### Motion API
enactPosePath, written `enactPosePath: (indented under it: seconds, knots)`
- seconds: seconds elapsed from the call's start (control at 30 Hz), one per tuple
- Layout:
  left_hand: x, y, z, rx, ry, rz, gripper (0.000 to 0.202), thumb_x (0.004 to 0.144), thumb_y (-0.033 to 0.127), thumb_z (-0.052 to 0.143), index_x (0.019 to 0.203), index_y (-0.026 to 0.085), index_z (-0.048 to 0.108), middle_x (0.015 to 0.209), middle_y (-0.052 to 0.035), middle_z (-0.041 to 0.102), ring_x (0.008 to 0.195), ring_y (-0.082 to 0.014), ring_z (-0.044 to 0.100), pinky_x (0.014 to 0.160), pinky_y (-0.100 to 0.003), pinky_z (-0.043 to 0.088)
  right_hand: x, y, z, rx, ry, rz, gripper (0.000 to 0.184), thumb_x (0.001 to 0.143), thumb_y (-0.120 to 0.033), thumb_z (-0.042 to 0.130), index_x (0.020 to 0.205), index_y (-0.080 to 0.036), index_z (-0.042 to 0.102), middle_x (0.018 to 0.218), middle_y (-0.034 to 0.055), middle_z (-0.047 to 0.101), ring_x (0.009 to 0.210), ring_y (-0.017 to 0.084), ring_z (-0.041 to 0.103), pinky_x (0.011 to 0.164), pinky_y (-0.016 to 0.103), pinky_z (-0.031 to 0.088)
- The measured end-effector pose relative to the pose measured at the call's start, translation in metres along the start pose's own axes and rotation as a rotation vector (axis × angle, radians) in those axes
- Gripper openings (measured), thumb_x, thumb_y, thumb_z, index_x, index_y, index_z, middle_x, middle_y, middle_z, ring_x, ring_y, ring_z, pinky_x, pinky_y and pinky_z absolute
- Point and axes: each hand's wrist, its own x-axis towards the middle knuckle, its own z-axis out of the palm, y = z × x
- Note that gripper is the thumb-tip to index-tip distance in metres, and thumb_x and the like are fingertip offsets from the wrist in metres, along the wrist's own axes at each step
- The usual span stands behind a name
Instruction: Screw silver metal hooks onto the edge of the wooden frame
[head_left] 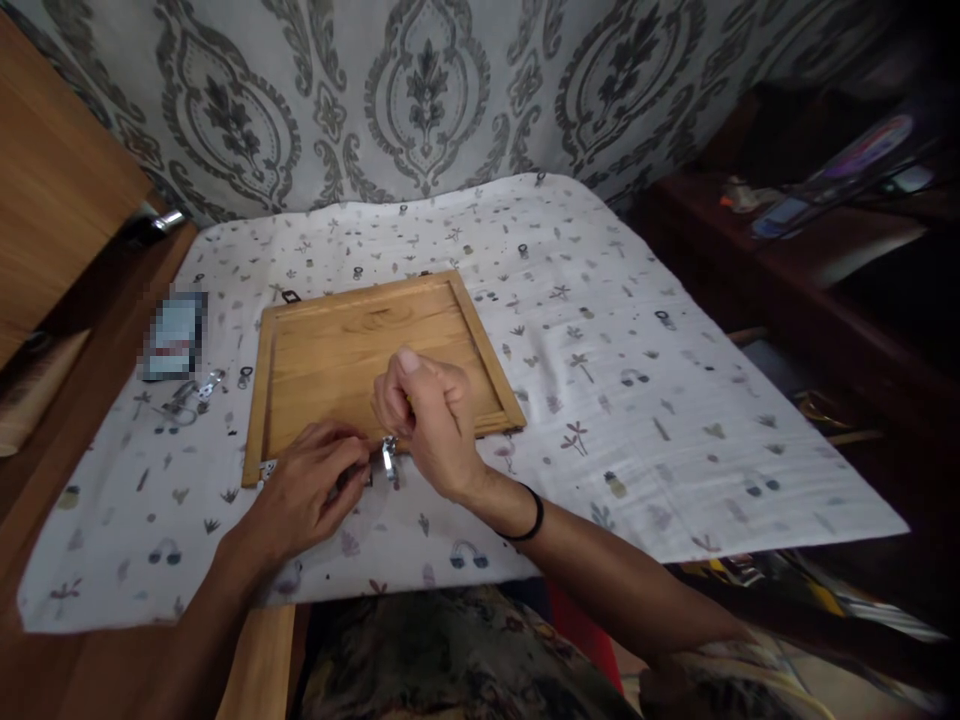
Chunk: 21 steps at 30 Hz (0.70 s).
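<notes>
Head view, looking down: the wooden framed panel lies flat on a printed cloth spread over the surface, its near rail toward the person and both hands gathered there. Lying flat probably gives it steady support from below. The left hand rests over the near rail, left of its middle, fingers bent and drawn in to a narrow pinch; it seems to steady the panel, though whether anything sits between the fingertips I cannot tell. The right hand is curled into a closed fist above the near rail, thumb uppermost, and its fingers hide whatever may be inside. Between the hands a shiny metal clasp sits at the near rail, hanging out past it over the cloth, perhaps placed so that both hands can reach it. A dark ring-shaped fitting juts from the far rail. Left of the panel lie loose metal pieces, just beside a pixelated packet. Wooden furniture bounds the left side, and a patterned backdrop rises behind. The hands themselves stand in the way, covering part of the near rail.
</notes>
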Motion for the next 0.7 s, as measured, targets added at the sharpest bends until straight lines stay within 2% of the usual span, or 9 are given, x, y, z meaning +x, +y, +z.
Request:
enactPosePath:
  seconds: [0.33,0.5,0.7]
  knots:
    - [-0.001,-0.001,0.001,-0.009,0.026,0.01,0.009,0.096,0.015,0.051,0.094,0.021,0.057,0.092,-0.0053,0.072,0.097,-0.0244,0.063,0.083,-0.038,0.051,-0.001,0.0,0.001,-0.02,-0.042,-0.001,0.058,0.101,-0.059,0.049,0.057,-0.022,0.038,0.051,-0.0061,0.035,0.047,0.009,0.031,0.05,0.027,0.03]
    - [0.0,-0.002,0.001,-0.006,0.035,0.021,0.01,0.095,0.015,0.052,0.097,0.021,0.06,0.094,-0.0061,0.072,0.094,-0.0245,0.063,0.081,-0.039,0.052,0.001,-0.008,0.006,-0.107,-0.117,0.013,0.055,0.102,-0.055,0.05,0.058,-0.022,0.04,0.053,-0.0061,0.036,0.048,0.009,0.032,0.05,0.028,0.031]
    - [0.001,-0.001,0.001,-0.015,0.059,0.018,0.013,0.095,0.018,0.05,0.092,0.021,0.062,0.092,-0.0072,0.073,0.092,-0.0251,0.065,0.08,-0.04,0.053,-0.001,-0.01,0.011,-0.172,-0.167,0.031,0.057,0.102,-0.059,0.047,0.058,-0.023,0.04,0.054,-0.0048,0.039,0.05,0.01,0.035,0.051,0.028,0.03]
